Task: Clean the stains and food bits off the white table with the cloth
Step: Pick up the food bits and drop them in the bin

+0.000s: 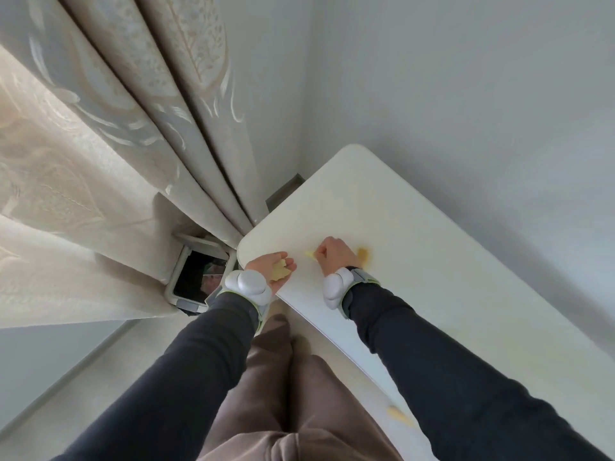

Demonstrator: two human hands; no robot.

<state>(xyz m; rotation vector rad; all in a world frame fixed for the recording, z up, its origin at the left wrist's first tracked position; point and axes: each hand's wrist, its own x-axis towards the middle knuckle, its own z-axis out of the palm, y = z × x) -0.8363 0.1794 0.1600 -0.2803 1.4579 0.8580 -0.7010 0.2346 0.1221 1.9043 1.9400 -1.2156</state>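
Observation:
The white table (432, 247) runs from the upper middle to the lower right. My left hand (276, 269) is cupped palm-up at the table's near-left edge, with pale yellow food bits (279, 271) lying in it. My right hand (334, 254) rests on the tabletop with its fingers pinched on another yellow food bit (310, 254). An orange-yellow stain (362, 252) marks the table just right of that hand. A further yellow food bit (397, 415) lies near the table's front edge by my right sleeve. No cloth is in view.
A small bin (199, 277) with a dark open top stands on the floor left of the table, below my left wrist. Patterned curtains (100, 161) hang on the left. A grey wall backs the table. My legs stand close against the table's front edge.

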